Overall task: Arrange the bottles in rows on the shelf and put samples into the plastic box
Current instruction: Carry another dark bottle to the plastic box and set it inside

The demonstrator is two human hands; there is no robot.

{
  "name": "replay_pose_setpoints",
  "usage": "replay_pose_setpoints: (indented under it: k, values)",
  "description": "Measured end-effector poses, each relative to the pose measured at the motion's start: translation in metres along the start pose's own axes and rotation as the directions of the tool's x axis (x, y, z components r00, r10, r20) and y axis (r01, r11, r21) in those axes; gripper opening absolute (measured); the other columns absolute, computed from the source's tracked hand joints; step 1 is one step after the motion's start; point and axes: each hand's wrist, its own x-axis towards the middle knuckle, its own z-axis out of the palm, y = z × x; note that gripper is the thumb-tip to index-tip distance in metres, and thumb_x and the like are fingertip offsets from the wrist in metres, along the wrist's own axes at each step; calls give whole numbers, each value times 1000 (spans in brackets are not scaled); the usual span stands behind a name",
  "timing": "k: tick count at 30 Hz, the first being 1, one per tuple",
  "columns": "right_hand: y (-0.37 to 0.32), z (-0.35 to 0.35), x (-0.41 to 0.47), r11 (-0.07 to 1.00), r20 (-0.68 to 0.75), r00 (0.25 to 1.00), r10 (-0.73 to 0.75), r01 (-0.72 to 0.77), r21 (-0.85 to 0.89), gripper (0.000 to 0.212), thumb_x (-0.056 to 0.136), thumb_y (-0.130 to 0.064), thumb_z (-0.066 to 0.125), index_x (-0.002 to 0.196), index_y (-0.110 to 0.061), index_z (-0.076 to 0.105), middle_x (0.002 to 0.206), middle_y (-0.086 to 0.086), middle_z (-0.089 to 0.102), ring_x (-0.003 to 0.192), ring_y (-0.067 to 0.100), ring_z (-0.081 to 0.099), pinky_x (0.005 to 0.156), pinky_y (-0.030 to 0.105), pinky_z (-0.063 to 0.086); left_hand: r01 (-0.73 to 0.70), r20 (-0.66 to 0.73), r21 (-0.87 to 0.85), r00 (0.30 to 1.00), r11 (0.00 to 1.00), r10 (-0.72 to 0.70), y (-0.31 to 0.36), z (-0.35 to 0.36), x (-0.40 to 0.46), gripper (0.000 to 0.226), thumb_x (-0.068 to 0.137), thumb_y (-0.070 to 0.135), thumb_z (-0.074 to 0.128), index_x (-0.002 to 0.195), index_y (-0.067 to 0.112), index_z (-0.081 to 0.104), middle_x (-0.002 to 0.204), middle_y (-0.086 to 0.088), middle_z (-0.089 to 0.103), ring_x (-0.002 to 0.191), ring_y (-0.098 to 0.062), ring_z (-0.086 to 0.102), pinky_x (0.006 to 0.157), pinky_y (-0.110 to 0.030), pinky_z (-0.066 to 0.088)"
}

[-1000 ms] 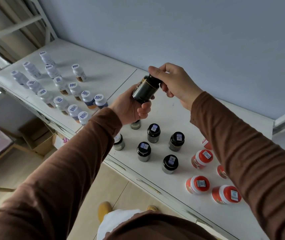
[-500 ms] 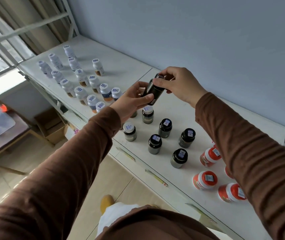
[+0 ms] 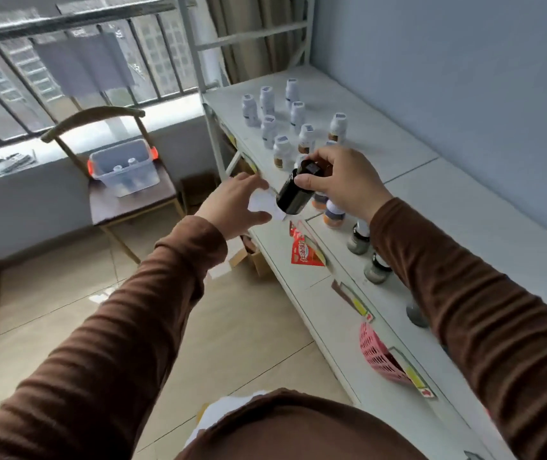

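So the right hand (image 3: 342,182) has its fingers (image 3: 312,185) curled round the cap end of a dark bottle (image 3: 293,194), tilted, held off the shelf (image 3: 431,200). The left hand (image 3: 232,207) sits just beside the bottle's base, fingers spread, holding nothing. White bottles (image 3: 282,127) stand beyond the fingers; the plastic box (image 3: 122,167) is well off left on a chair (image 3: 132,197).
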Motion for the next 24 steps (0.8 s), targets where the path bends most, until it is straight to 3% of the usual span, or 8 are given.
replay_pose_setpoints:
  k: [5,13,18,24]
  values:
    - [-73,90,45,995,110,991,-77,84,-62,39,80,-38,74,112,-17,66,108,4,64,95,20,59,79,28,42,125,-48,57,991,991,-122,-111,-36,-37,56,75,39,76,125,22,57,119,-2,58,108,-25,54,96,-38,46]
    - [-164,216,113,986,191,971,-142,155,-56,35,81,-33,74,111,-19,64,100,-1,56,90,14,53,76,23,36,296,-30,45,955,954,-295,-258,-88,-64,53,77,38,74,125,21,58,120,-5,58,115,-27,49,100,-33,38]
    - [-190,277,167,985,247,959,-139,159,-61,35,80,-34,74,111,-23,63,107,3,59,96,19,57,84,30,47,366,-12,22,931,931,-365,-330,-103,-44,53,79,38,71,127,20,56,123,-5,57,118,-26,48,102,-33,37]
    - [-197,342,265,988,284,951,-121,143,-59,33,80,-33,73,110,-23,63,103,0,57,92,17,55,77,26,41,434,42,22,900,901,-434,-420,-114,18,53,80,40,70,127,22,55,124,-4,55,120,-26,47,104,-35,37]
